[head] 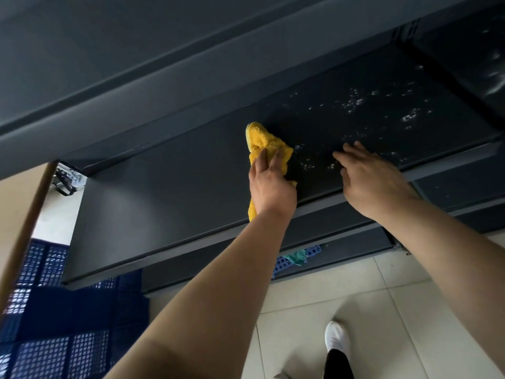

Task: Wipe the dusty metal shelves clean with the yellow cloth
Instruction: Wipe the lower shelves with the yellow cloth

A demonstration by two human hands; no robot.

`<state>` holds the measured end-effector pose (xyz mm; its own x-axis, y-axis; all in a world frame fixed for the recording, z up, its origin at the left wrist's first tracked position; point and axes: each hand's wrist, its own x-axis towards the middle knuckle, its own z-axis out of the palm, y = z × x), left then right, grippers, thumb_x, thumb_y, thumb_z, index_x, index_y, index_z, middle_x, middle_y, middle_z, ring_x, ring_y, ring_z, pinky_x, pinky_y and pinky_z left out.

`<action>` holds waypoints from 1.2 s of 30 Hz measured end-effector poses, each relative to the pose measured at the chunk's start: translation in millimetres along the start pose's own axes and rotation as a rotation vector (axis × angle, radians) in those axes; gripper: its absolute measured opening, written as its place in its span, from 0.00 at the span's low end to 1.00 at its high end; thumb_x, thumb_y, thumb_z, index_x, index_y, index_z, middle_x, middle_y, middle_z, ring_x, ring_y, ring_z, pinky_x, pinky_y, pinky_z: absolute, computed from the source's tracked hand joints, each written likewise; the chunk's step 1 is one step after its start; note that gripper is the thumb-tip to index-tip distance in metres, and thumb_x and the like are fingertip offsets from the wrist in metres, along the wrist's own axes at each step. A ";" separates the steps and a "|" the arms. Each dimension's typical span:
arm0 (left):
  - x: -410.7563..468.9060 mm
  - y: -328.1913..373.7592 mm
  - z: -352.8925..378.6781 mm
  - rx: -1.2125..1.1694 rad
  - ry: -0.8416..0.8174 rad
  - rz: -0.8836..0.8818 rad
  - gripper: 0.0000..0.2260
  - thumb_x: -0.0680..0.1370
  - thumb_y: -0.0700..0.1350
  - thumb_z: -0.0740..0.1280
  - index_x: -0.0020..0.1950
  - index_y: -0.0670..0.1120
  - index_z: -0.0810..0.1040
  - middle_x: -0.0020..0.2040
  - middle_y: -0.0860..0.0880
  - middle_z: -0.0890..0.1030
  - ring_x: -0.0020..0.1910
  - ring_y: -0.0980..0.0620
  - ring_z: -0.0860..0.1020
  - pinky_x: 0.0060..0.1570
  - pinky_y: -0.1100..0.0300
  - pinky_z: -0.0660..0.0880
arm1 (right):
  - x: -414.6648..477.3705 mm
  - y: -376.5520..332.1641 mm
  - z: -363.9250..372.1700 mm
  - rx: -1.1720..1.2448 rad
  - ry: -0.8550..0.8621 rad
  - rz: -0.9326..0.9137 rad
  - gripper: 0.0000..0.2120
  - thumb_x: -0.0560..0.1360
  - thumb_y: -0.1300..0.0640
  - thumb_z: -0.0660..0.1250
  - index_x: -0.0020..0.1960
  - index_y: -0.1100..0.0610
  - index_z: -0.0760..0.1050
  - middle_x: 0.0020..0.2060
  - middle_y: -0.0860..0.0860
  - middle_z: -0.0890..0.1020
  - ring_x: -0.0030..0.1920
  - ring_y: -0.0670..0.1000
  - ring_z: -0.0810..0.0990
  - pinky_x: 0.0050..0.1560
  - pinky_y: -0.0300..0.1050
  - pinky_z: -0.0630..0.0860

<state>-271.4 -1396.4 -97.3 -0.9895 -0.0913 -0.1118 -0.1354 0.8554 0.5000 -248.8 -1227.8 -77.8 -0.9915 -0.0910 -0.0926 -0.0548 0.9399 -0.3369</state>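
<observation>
**Left arm point(207, 283) up on shelf point(164, 192): mid-wipe, dust patch is next**

Left arm runs from bottom-left up to the dark metal shelf. Left hand point(269, 184) is on the cloth point(262, 140): fingers curled over the bunched yellow wad, pressing it onto the shelf top. Thumb is hidden. A tail of cloth hangs off the front lip below the wrist.

Right hand point(374, 181) is just beside it to the right, apart from the cloth. Palm down, fingers straight and slightly spread, tips resting on the shelf top, holding nothing. Looks like a brace.

Step, my read:
- shelf left of the cloth looks uniform, no specks, so likely done
- dust point(355, 102) is white flecks from just right of the cloth out to the far right and back edge
- some flecks sit right at the right fingertips
- so roughly half this shelf is left, going rightward

Next move needs:
- cloth dragged right through the flecks, pressure kept flat so it picks up rather than smears
- right hand lifted or slid off first, as it sits in the wipe path
- reach to the back edge, where the thickest specks are well away from the cloth
- maybe refold, since the cloth is bunched and its contact patch is small

Other shelves: upper shelf point(136, 77) overhangs, and I can't tell whether its top is dusty. Panel at far right point(492, 69) shows smears too.

Below: blue crates point(54, 324), tiled floor point(410, 310), one white shoe point(337, 337)
</observation>
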 end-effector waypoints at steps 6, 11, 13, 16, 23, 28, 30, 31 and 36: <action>-11.5 39.3 12.6 -0.128 -0.063 0.085 0.34 0.76 0.39 0.63 0.80 0.49 0.52 0.79 0.48 0.56 0.76 0.46 0.54 0.74 0.51 0.57 | -4.7 4.6 -4.2 0.031 0.051 0.011 0.26 0.78 0.65 0.58 0.75 0.58 0.61 0.75 0.57 0.64 0.77 0.56 0.58 0.73 0.55 0.62; -10.1 27.3 -16.4 -0.677 -0.099 -0.095 0.24 0.82 0.42 0.55 0.78 0.50 0.56 0.72 0.48 0.69 0.69 0.47 0.69 0.63 0.57 0.68 | -8.0 -14.8 -4.4 0.092 0.083 -0.016 0.26 0.79 0.64 0.57 0.76 0.53 0.60 0.75 0.56 0.64 0.76 0.58 0.59 0.72 0.55 0.62; -5.6 8.3 -32.2 -0.613 -0.012 -0.116 0.21 0.82 0.40 0.55 0.75 0.50 0.64 0.68 0.48 0.72 0.66 0.48 0.72 0.58 0.60 0.70 | -6.9 -31.3 -1.2 0.110 0.097 -0.031 0.23 0.81 0.58 0.55 0.76 0.52 0.60 0.75 0.56 0.62 0.76 0.58 0.58 0.72 0.56 0.62; 1.6 -18.2 -47.2 -0.180 0.049 -0.115 0.24 0.78 0.35 0.56 0.73 0.48 0.68 0.68 0.46 0.72 0.65 0.45 0.72 0.61 0.52 0.74 | 0.1 -62.8 8.2 0.100 0.061 -0.046 0.27 0.81 0.44 0.52 0.77 0.51 0.56 0.76 0.56 0.59 0.76 0.60 0.56 0.72 0.58 0.61; 14.6 -36.9 -46.3 0.188 -0.114 -0.075 0.31 0.76 0.33 0.57 0.77 0.54 0.60 0.77 0.52 0.60 0.74 0.46 0.60 0.69 0.48 0.65 | 23.8 -91.3 36.7 -0.069 -0.083 0.060 0.41 0.76 0.48 0.65 0.79 0.52 0.42 0.78 0.54 0.41 0.77 0.63 0.40 0.75 0.60 0.55; 23.4 -23.9 -39.5 0.266 -0.127 -0.018 0.34 0.76 0.33 0.57 0.77 0.58 0.58 0.78 0.53 0.56 0.75 0.45 0.56 0.71 0.47 0.60 | 24.3 -60.9 26.1 -0.028 -0.080 -0.003 0.37 0.76 0.58 0.66 0.78 0.48 0.51 0.78 0.46 0.43 0.78 0.58 0.44 0.73 0.57 0.62; 27.8 -14.1 -35.8 0.288 -0.132 0.004 0.34 0.76 0.34 0.58 0.78 0.59 0.57 0.79 0.53 0.54 0.76 0.46 0.54 0.71 0.47 0.58 | 23.8 -47.9 20.3 -0.034 -0.074 -0.004 0.37 0.76 0.60 0.66 0.78 0.47 0.51 0.78 0.45 0.43 0.78 0.57 0.46 0.72 0.56 0.63; 30.4 -9.2 -33.8 0.292 -0.137 0.010 0.34 0.76 0.34 0.58 0.78 0.59 0.56 0.79 0.53 0.54 0.76 0.45 0.54 0.71 0.46 0.58 | 23.7 -41.8 18.3 -0.040 -0.070 0.003 0.37 0.76 0.60 0.66 0.78 0.47 0.51 0.78 0.45 0.43 0.78 0.57 0.46 0.71 0.56 0.63; 42.6 6.6 -26.1 0.305 -0.158 -0.003 0.34 0.76 0.34 0.58 0.78 0.58 0.56 0.79 0.51 0.55 0.75 0.44 0.56 0.70 0.46 0.61 | 23.4 -11.5 8.2 -0.058 -0.040 0.071 0.37 0.76 0.59 0.66 0.79 0.48 0.49 0.78 0.46 0.42 0.78 0.57 0.45 0.73 0.56 0.62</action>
<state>-315.8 -1407.9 -76.3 -0.9659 -0.0341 -0.2568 -0.0933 0.9705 0.2223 -270.4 -1243.4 -83.8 -0.9878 -0.0355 -0.1519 0.0075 0.9619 -0.2732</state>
